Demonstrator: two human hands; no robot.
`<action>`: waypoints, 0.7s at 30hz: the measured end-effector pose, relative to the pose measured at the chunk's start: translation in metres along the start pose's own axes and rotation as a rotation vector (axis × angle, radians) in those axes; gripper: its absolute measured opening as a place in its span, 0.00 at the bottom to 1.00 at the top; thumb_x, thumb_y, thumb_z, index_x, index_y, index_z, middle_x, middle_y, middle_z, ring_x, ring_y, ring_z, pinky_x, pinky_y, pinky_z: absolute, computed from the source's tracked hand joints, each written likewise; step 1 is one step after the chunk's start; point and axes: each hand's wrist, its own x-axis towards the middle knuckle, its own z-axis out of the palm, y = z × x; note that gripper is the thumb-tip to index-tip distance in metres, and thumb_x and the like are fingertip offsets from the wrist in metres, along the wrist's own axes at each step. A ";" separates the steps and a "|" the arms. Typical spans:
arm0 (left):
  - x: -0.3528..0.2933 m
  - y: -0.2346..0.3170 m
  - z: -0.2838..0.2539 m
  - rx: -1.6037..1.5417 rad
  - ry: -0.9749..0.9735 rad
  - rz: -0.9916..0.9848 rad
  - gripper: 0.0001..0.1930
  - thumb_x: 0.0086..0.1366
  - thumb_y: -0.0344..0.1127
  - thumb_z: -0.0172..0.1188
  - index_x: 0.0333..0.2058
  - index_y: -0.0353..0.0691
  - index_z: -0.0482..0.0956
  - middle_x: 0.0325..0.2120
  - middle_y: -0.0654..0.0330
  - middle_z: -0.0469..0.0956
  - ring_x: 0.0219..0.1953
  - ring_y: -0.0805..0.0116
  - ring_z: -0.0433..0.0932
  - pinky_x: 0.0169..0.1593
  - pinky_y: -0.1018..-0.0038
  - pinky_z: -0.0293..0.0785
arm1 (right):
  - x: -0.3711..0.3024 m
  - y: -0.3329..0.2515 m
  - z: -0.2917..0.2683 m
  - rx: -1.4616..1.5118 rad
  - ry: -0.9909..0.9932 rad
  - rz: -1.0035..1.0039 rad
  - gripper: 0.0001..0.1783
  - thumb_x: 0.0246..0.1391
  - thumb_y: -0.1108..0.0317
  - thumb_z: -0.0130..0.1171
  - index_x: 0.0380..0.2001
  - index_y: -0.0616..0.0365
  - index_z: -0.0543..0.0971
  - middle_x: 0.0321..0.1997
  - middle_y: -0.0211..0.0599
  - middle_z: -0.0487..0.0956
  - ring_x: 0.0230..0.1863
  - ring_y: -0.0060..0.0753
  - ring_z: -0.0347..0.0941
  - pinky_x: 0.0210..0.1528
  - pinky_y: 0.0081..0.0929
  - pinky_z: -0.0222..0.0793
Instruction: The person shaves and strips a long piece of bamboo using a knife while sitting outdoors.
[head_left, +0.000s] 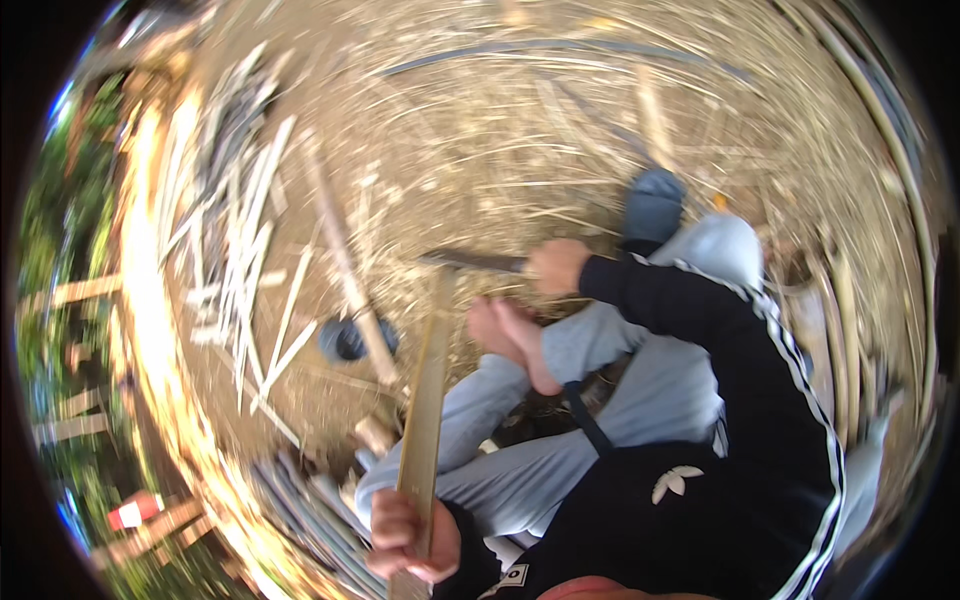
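My left hand [408, 541] is wrapped round the near end of a long, split bamboo strip [428, 385]. The strip slants away from me, past my left knee. In my right hand [558, 267] is the handle end of a knife [478, 261], its dark blade pointing left. That blade lies across the strip's far end and appears to touch it; blur hides whether it cuts in. Just nearer than the knife is my bare foot [503, 335], between my bent legs in light blue jeans [590, 440].
Pale split strips [245, 260] lie heaped at the left. A round pole [345, 255] rests on the ground beside a dark blue shoe [345, 340]. Shavings [470, 150] cover the brown ground. Long poles [838, 340] stretch along my right side, and grey-green lengths [315, 515] lie at the lower left.
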 end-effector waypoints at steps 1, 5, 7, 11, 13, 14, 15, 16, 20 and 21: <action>0.005 -0.009 -0.006 0.039 0.052 -0.061 0.13 0.65 0.48 0.48 0.28 0.47 0.64 0.15 0.67 0.59 0.18 0.72 0.61 0.27 0.71 0.59 | -0.008 0.008 -0.002 -0.060 0.016 0.027 0.22 0.43 0.53 0.59 0.36 0.61 0.78 0.28 0.52 0.80 0.31 0.54 0.79 0.32 0.48 0.75; 0.052 -0.011 -0.070 0.343 0.376 -0.296 0.20 0.68 0.57 0.42 0.32 0.46 0.68 0.25 0.57 0.73 0.28 0.60 0.74 0.38 0.62 0.72 | -0.010 -0.023 -0.005 -0.083 -0.004 0.008 0.27 0.43 0.52 0.61 0.42 0.62 0.74 0.31 0.55 0.80 0.35 0.57 0.78 0.39 0.49 0.73; 0.049 -0.009 -0.108 0.460 0.672 -0.507 0.23 0.67 0.60 0.43 0.35 0.45 0.71 0.32 0.54 0.76 0.32 0.56 0.76 0.43 0.59 0.73 | -0.013 -0.027 0.003 -0.118 -0.024 0.041 0.27 0.43 0.52 0.61 0.41 0.61 0.74 0.32 0.56 0.80 0.37 0.58 0.77 0.40 0.49 0.72; 0.017 0.005 -0.171 0.338 0.911 -0.834 0.23 0.66 0.57 0.50 0.41 0.41 0.73 0.39 0.55 0.75 0.39 0.59 0.77 0.45 0.62 0.75 | -0.003 -0.010 0.002 -0.080 -0.042 0.064 0.26 0.44 0.51 0.62 0.40 0.60 0.75 0.35 0.55 0.80 0.41 0.56 0.76 0.43 0.46 0.70; 0.018 0.014 -0.172 0.336 0.880 -0.819 0.21 0.67 0.53 0.52 0.45 0.39 0.72 0.39 0.56 0.74 0.39 0.61 0.78 0.43 0.63 0.78 | -0.006 -0.010 -0.001 0.039 -0.075 0.084 0.24 0.45 0.51 0.62 0.38 0.59 0.75 0.37 0.55 0.79 0.44 0.58 0.75 0.45 0.46 0.69; 0.019 0.014 -0.166 0.300 0.856 -0.771 0.21 0.68 0.51 0.53 0.47 0.38 0.71 0.40 0.55 0.74 0.39 0.61 0.79 0.42 0.63 0.79 | -0.009 -0.007 0.002 0.086 -0.002 0.066 0.24 0.44 0.50 0.62 0.36 0.59 0.75 0.36 0.54 0.79 0.42 0.58 0.74 0.45 0.46 0.67; 0.025 0.012 -0.154 0.307 0.857 -0.702 0.22 0.68 0.51 0.52 0.47 0.36 0.70 0.40 0.55 0.74 0.40 0.58 0.79 0.42 0.63 0.80 | -0.008 -0.001 0.004 0.098 0.019 0.037 0.22 0.46 0.52 0.62 0.35 0.59 0.75 0.33 0.51 0.79 0.37 0.54 0.76 0.41 0.43 0.69; 0.030 0.009 -0.144 0.306 0.854 -0.634 0.22 0.69 0.51 0.52 0.47 0.35 0.69 0.40 0.54 0.74 0.41 0.56 0.80 0.42 0.63 0.80 | -0.005 0.006 0.006 0.109 0.048 0.012 0.20 0.48 0.53 0.61 0.34 0.60 0.75 0.30 0.49 0.79 0.32 0.49 0.77 0.36 0.40 0.70; 0.028 0.010 -0.147 0.254 0.852 -0.515 0.23 0.68 0.51 0.53 0.49 0.35 0.68 0.40 0.52 0.73 0.45 0.52 0.79 0.43 0.60 0.80 | -0.001 0.008 0.019 0.677 -0.016 0.152 0.13 0.54 0.59 0.59 0.32 0.59 0.74 0.22 0.34 0.74 0.19 0.27 0.70 0.22 0.25 0.66; 0.031 0.012 -0.148 0.244 0.879 -0.491 0.23 0.68 0.50 0.53 0.49 0.36 0.68 0.41 0.52 0.74 0.44 0.53 0.79 0.43 0.61 0.80 | 0.001 0.005 0.021 0.778 0.001 0.174 0.12 0.56 0.60 0.58 0.32 0.58 0.74 0.21 0.31 0.72 0.17 0.23 0.68 0.20 0.22 0.65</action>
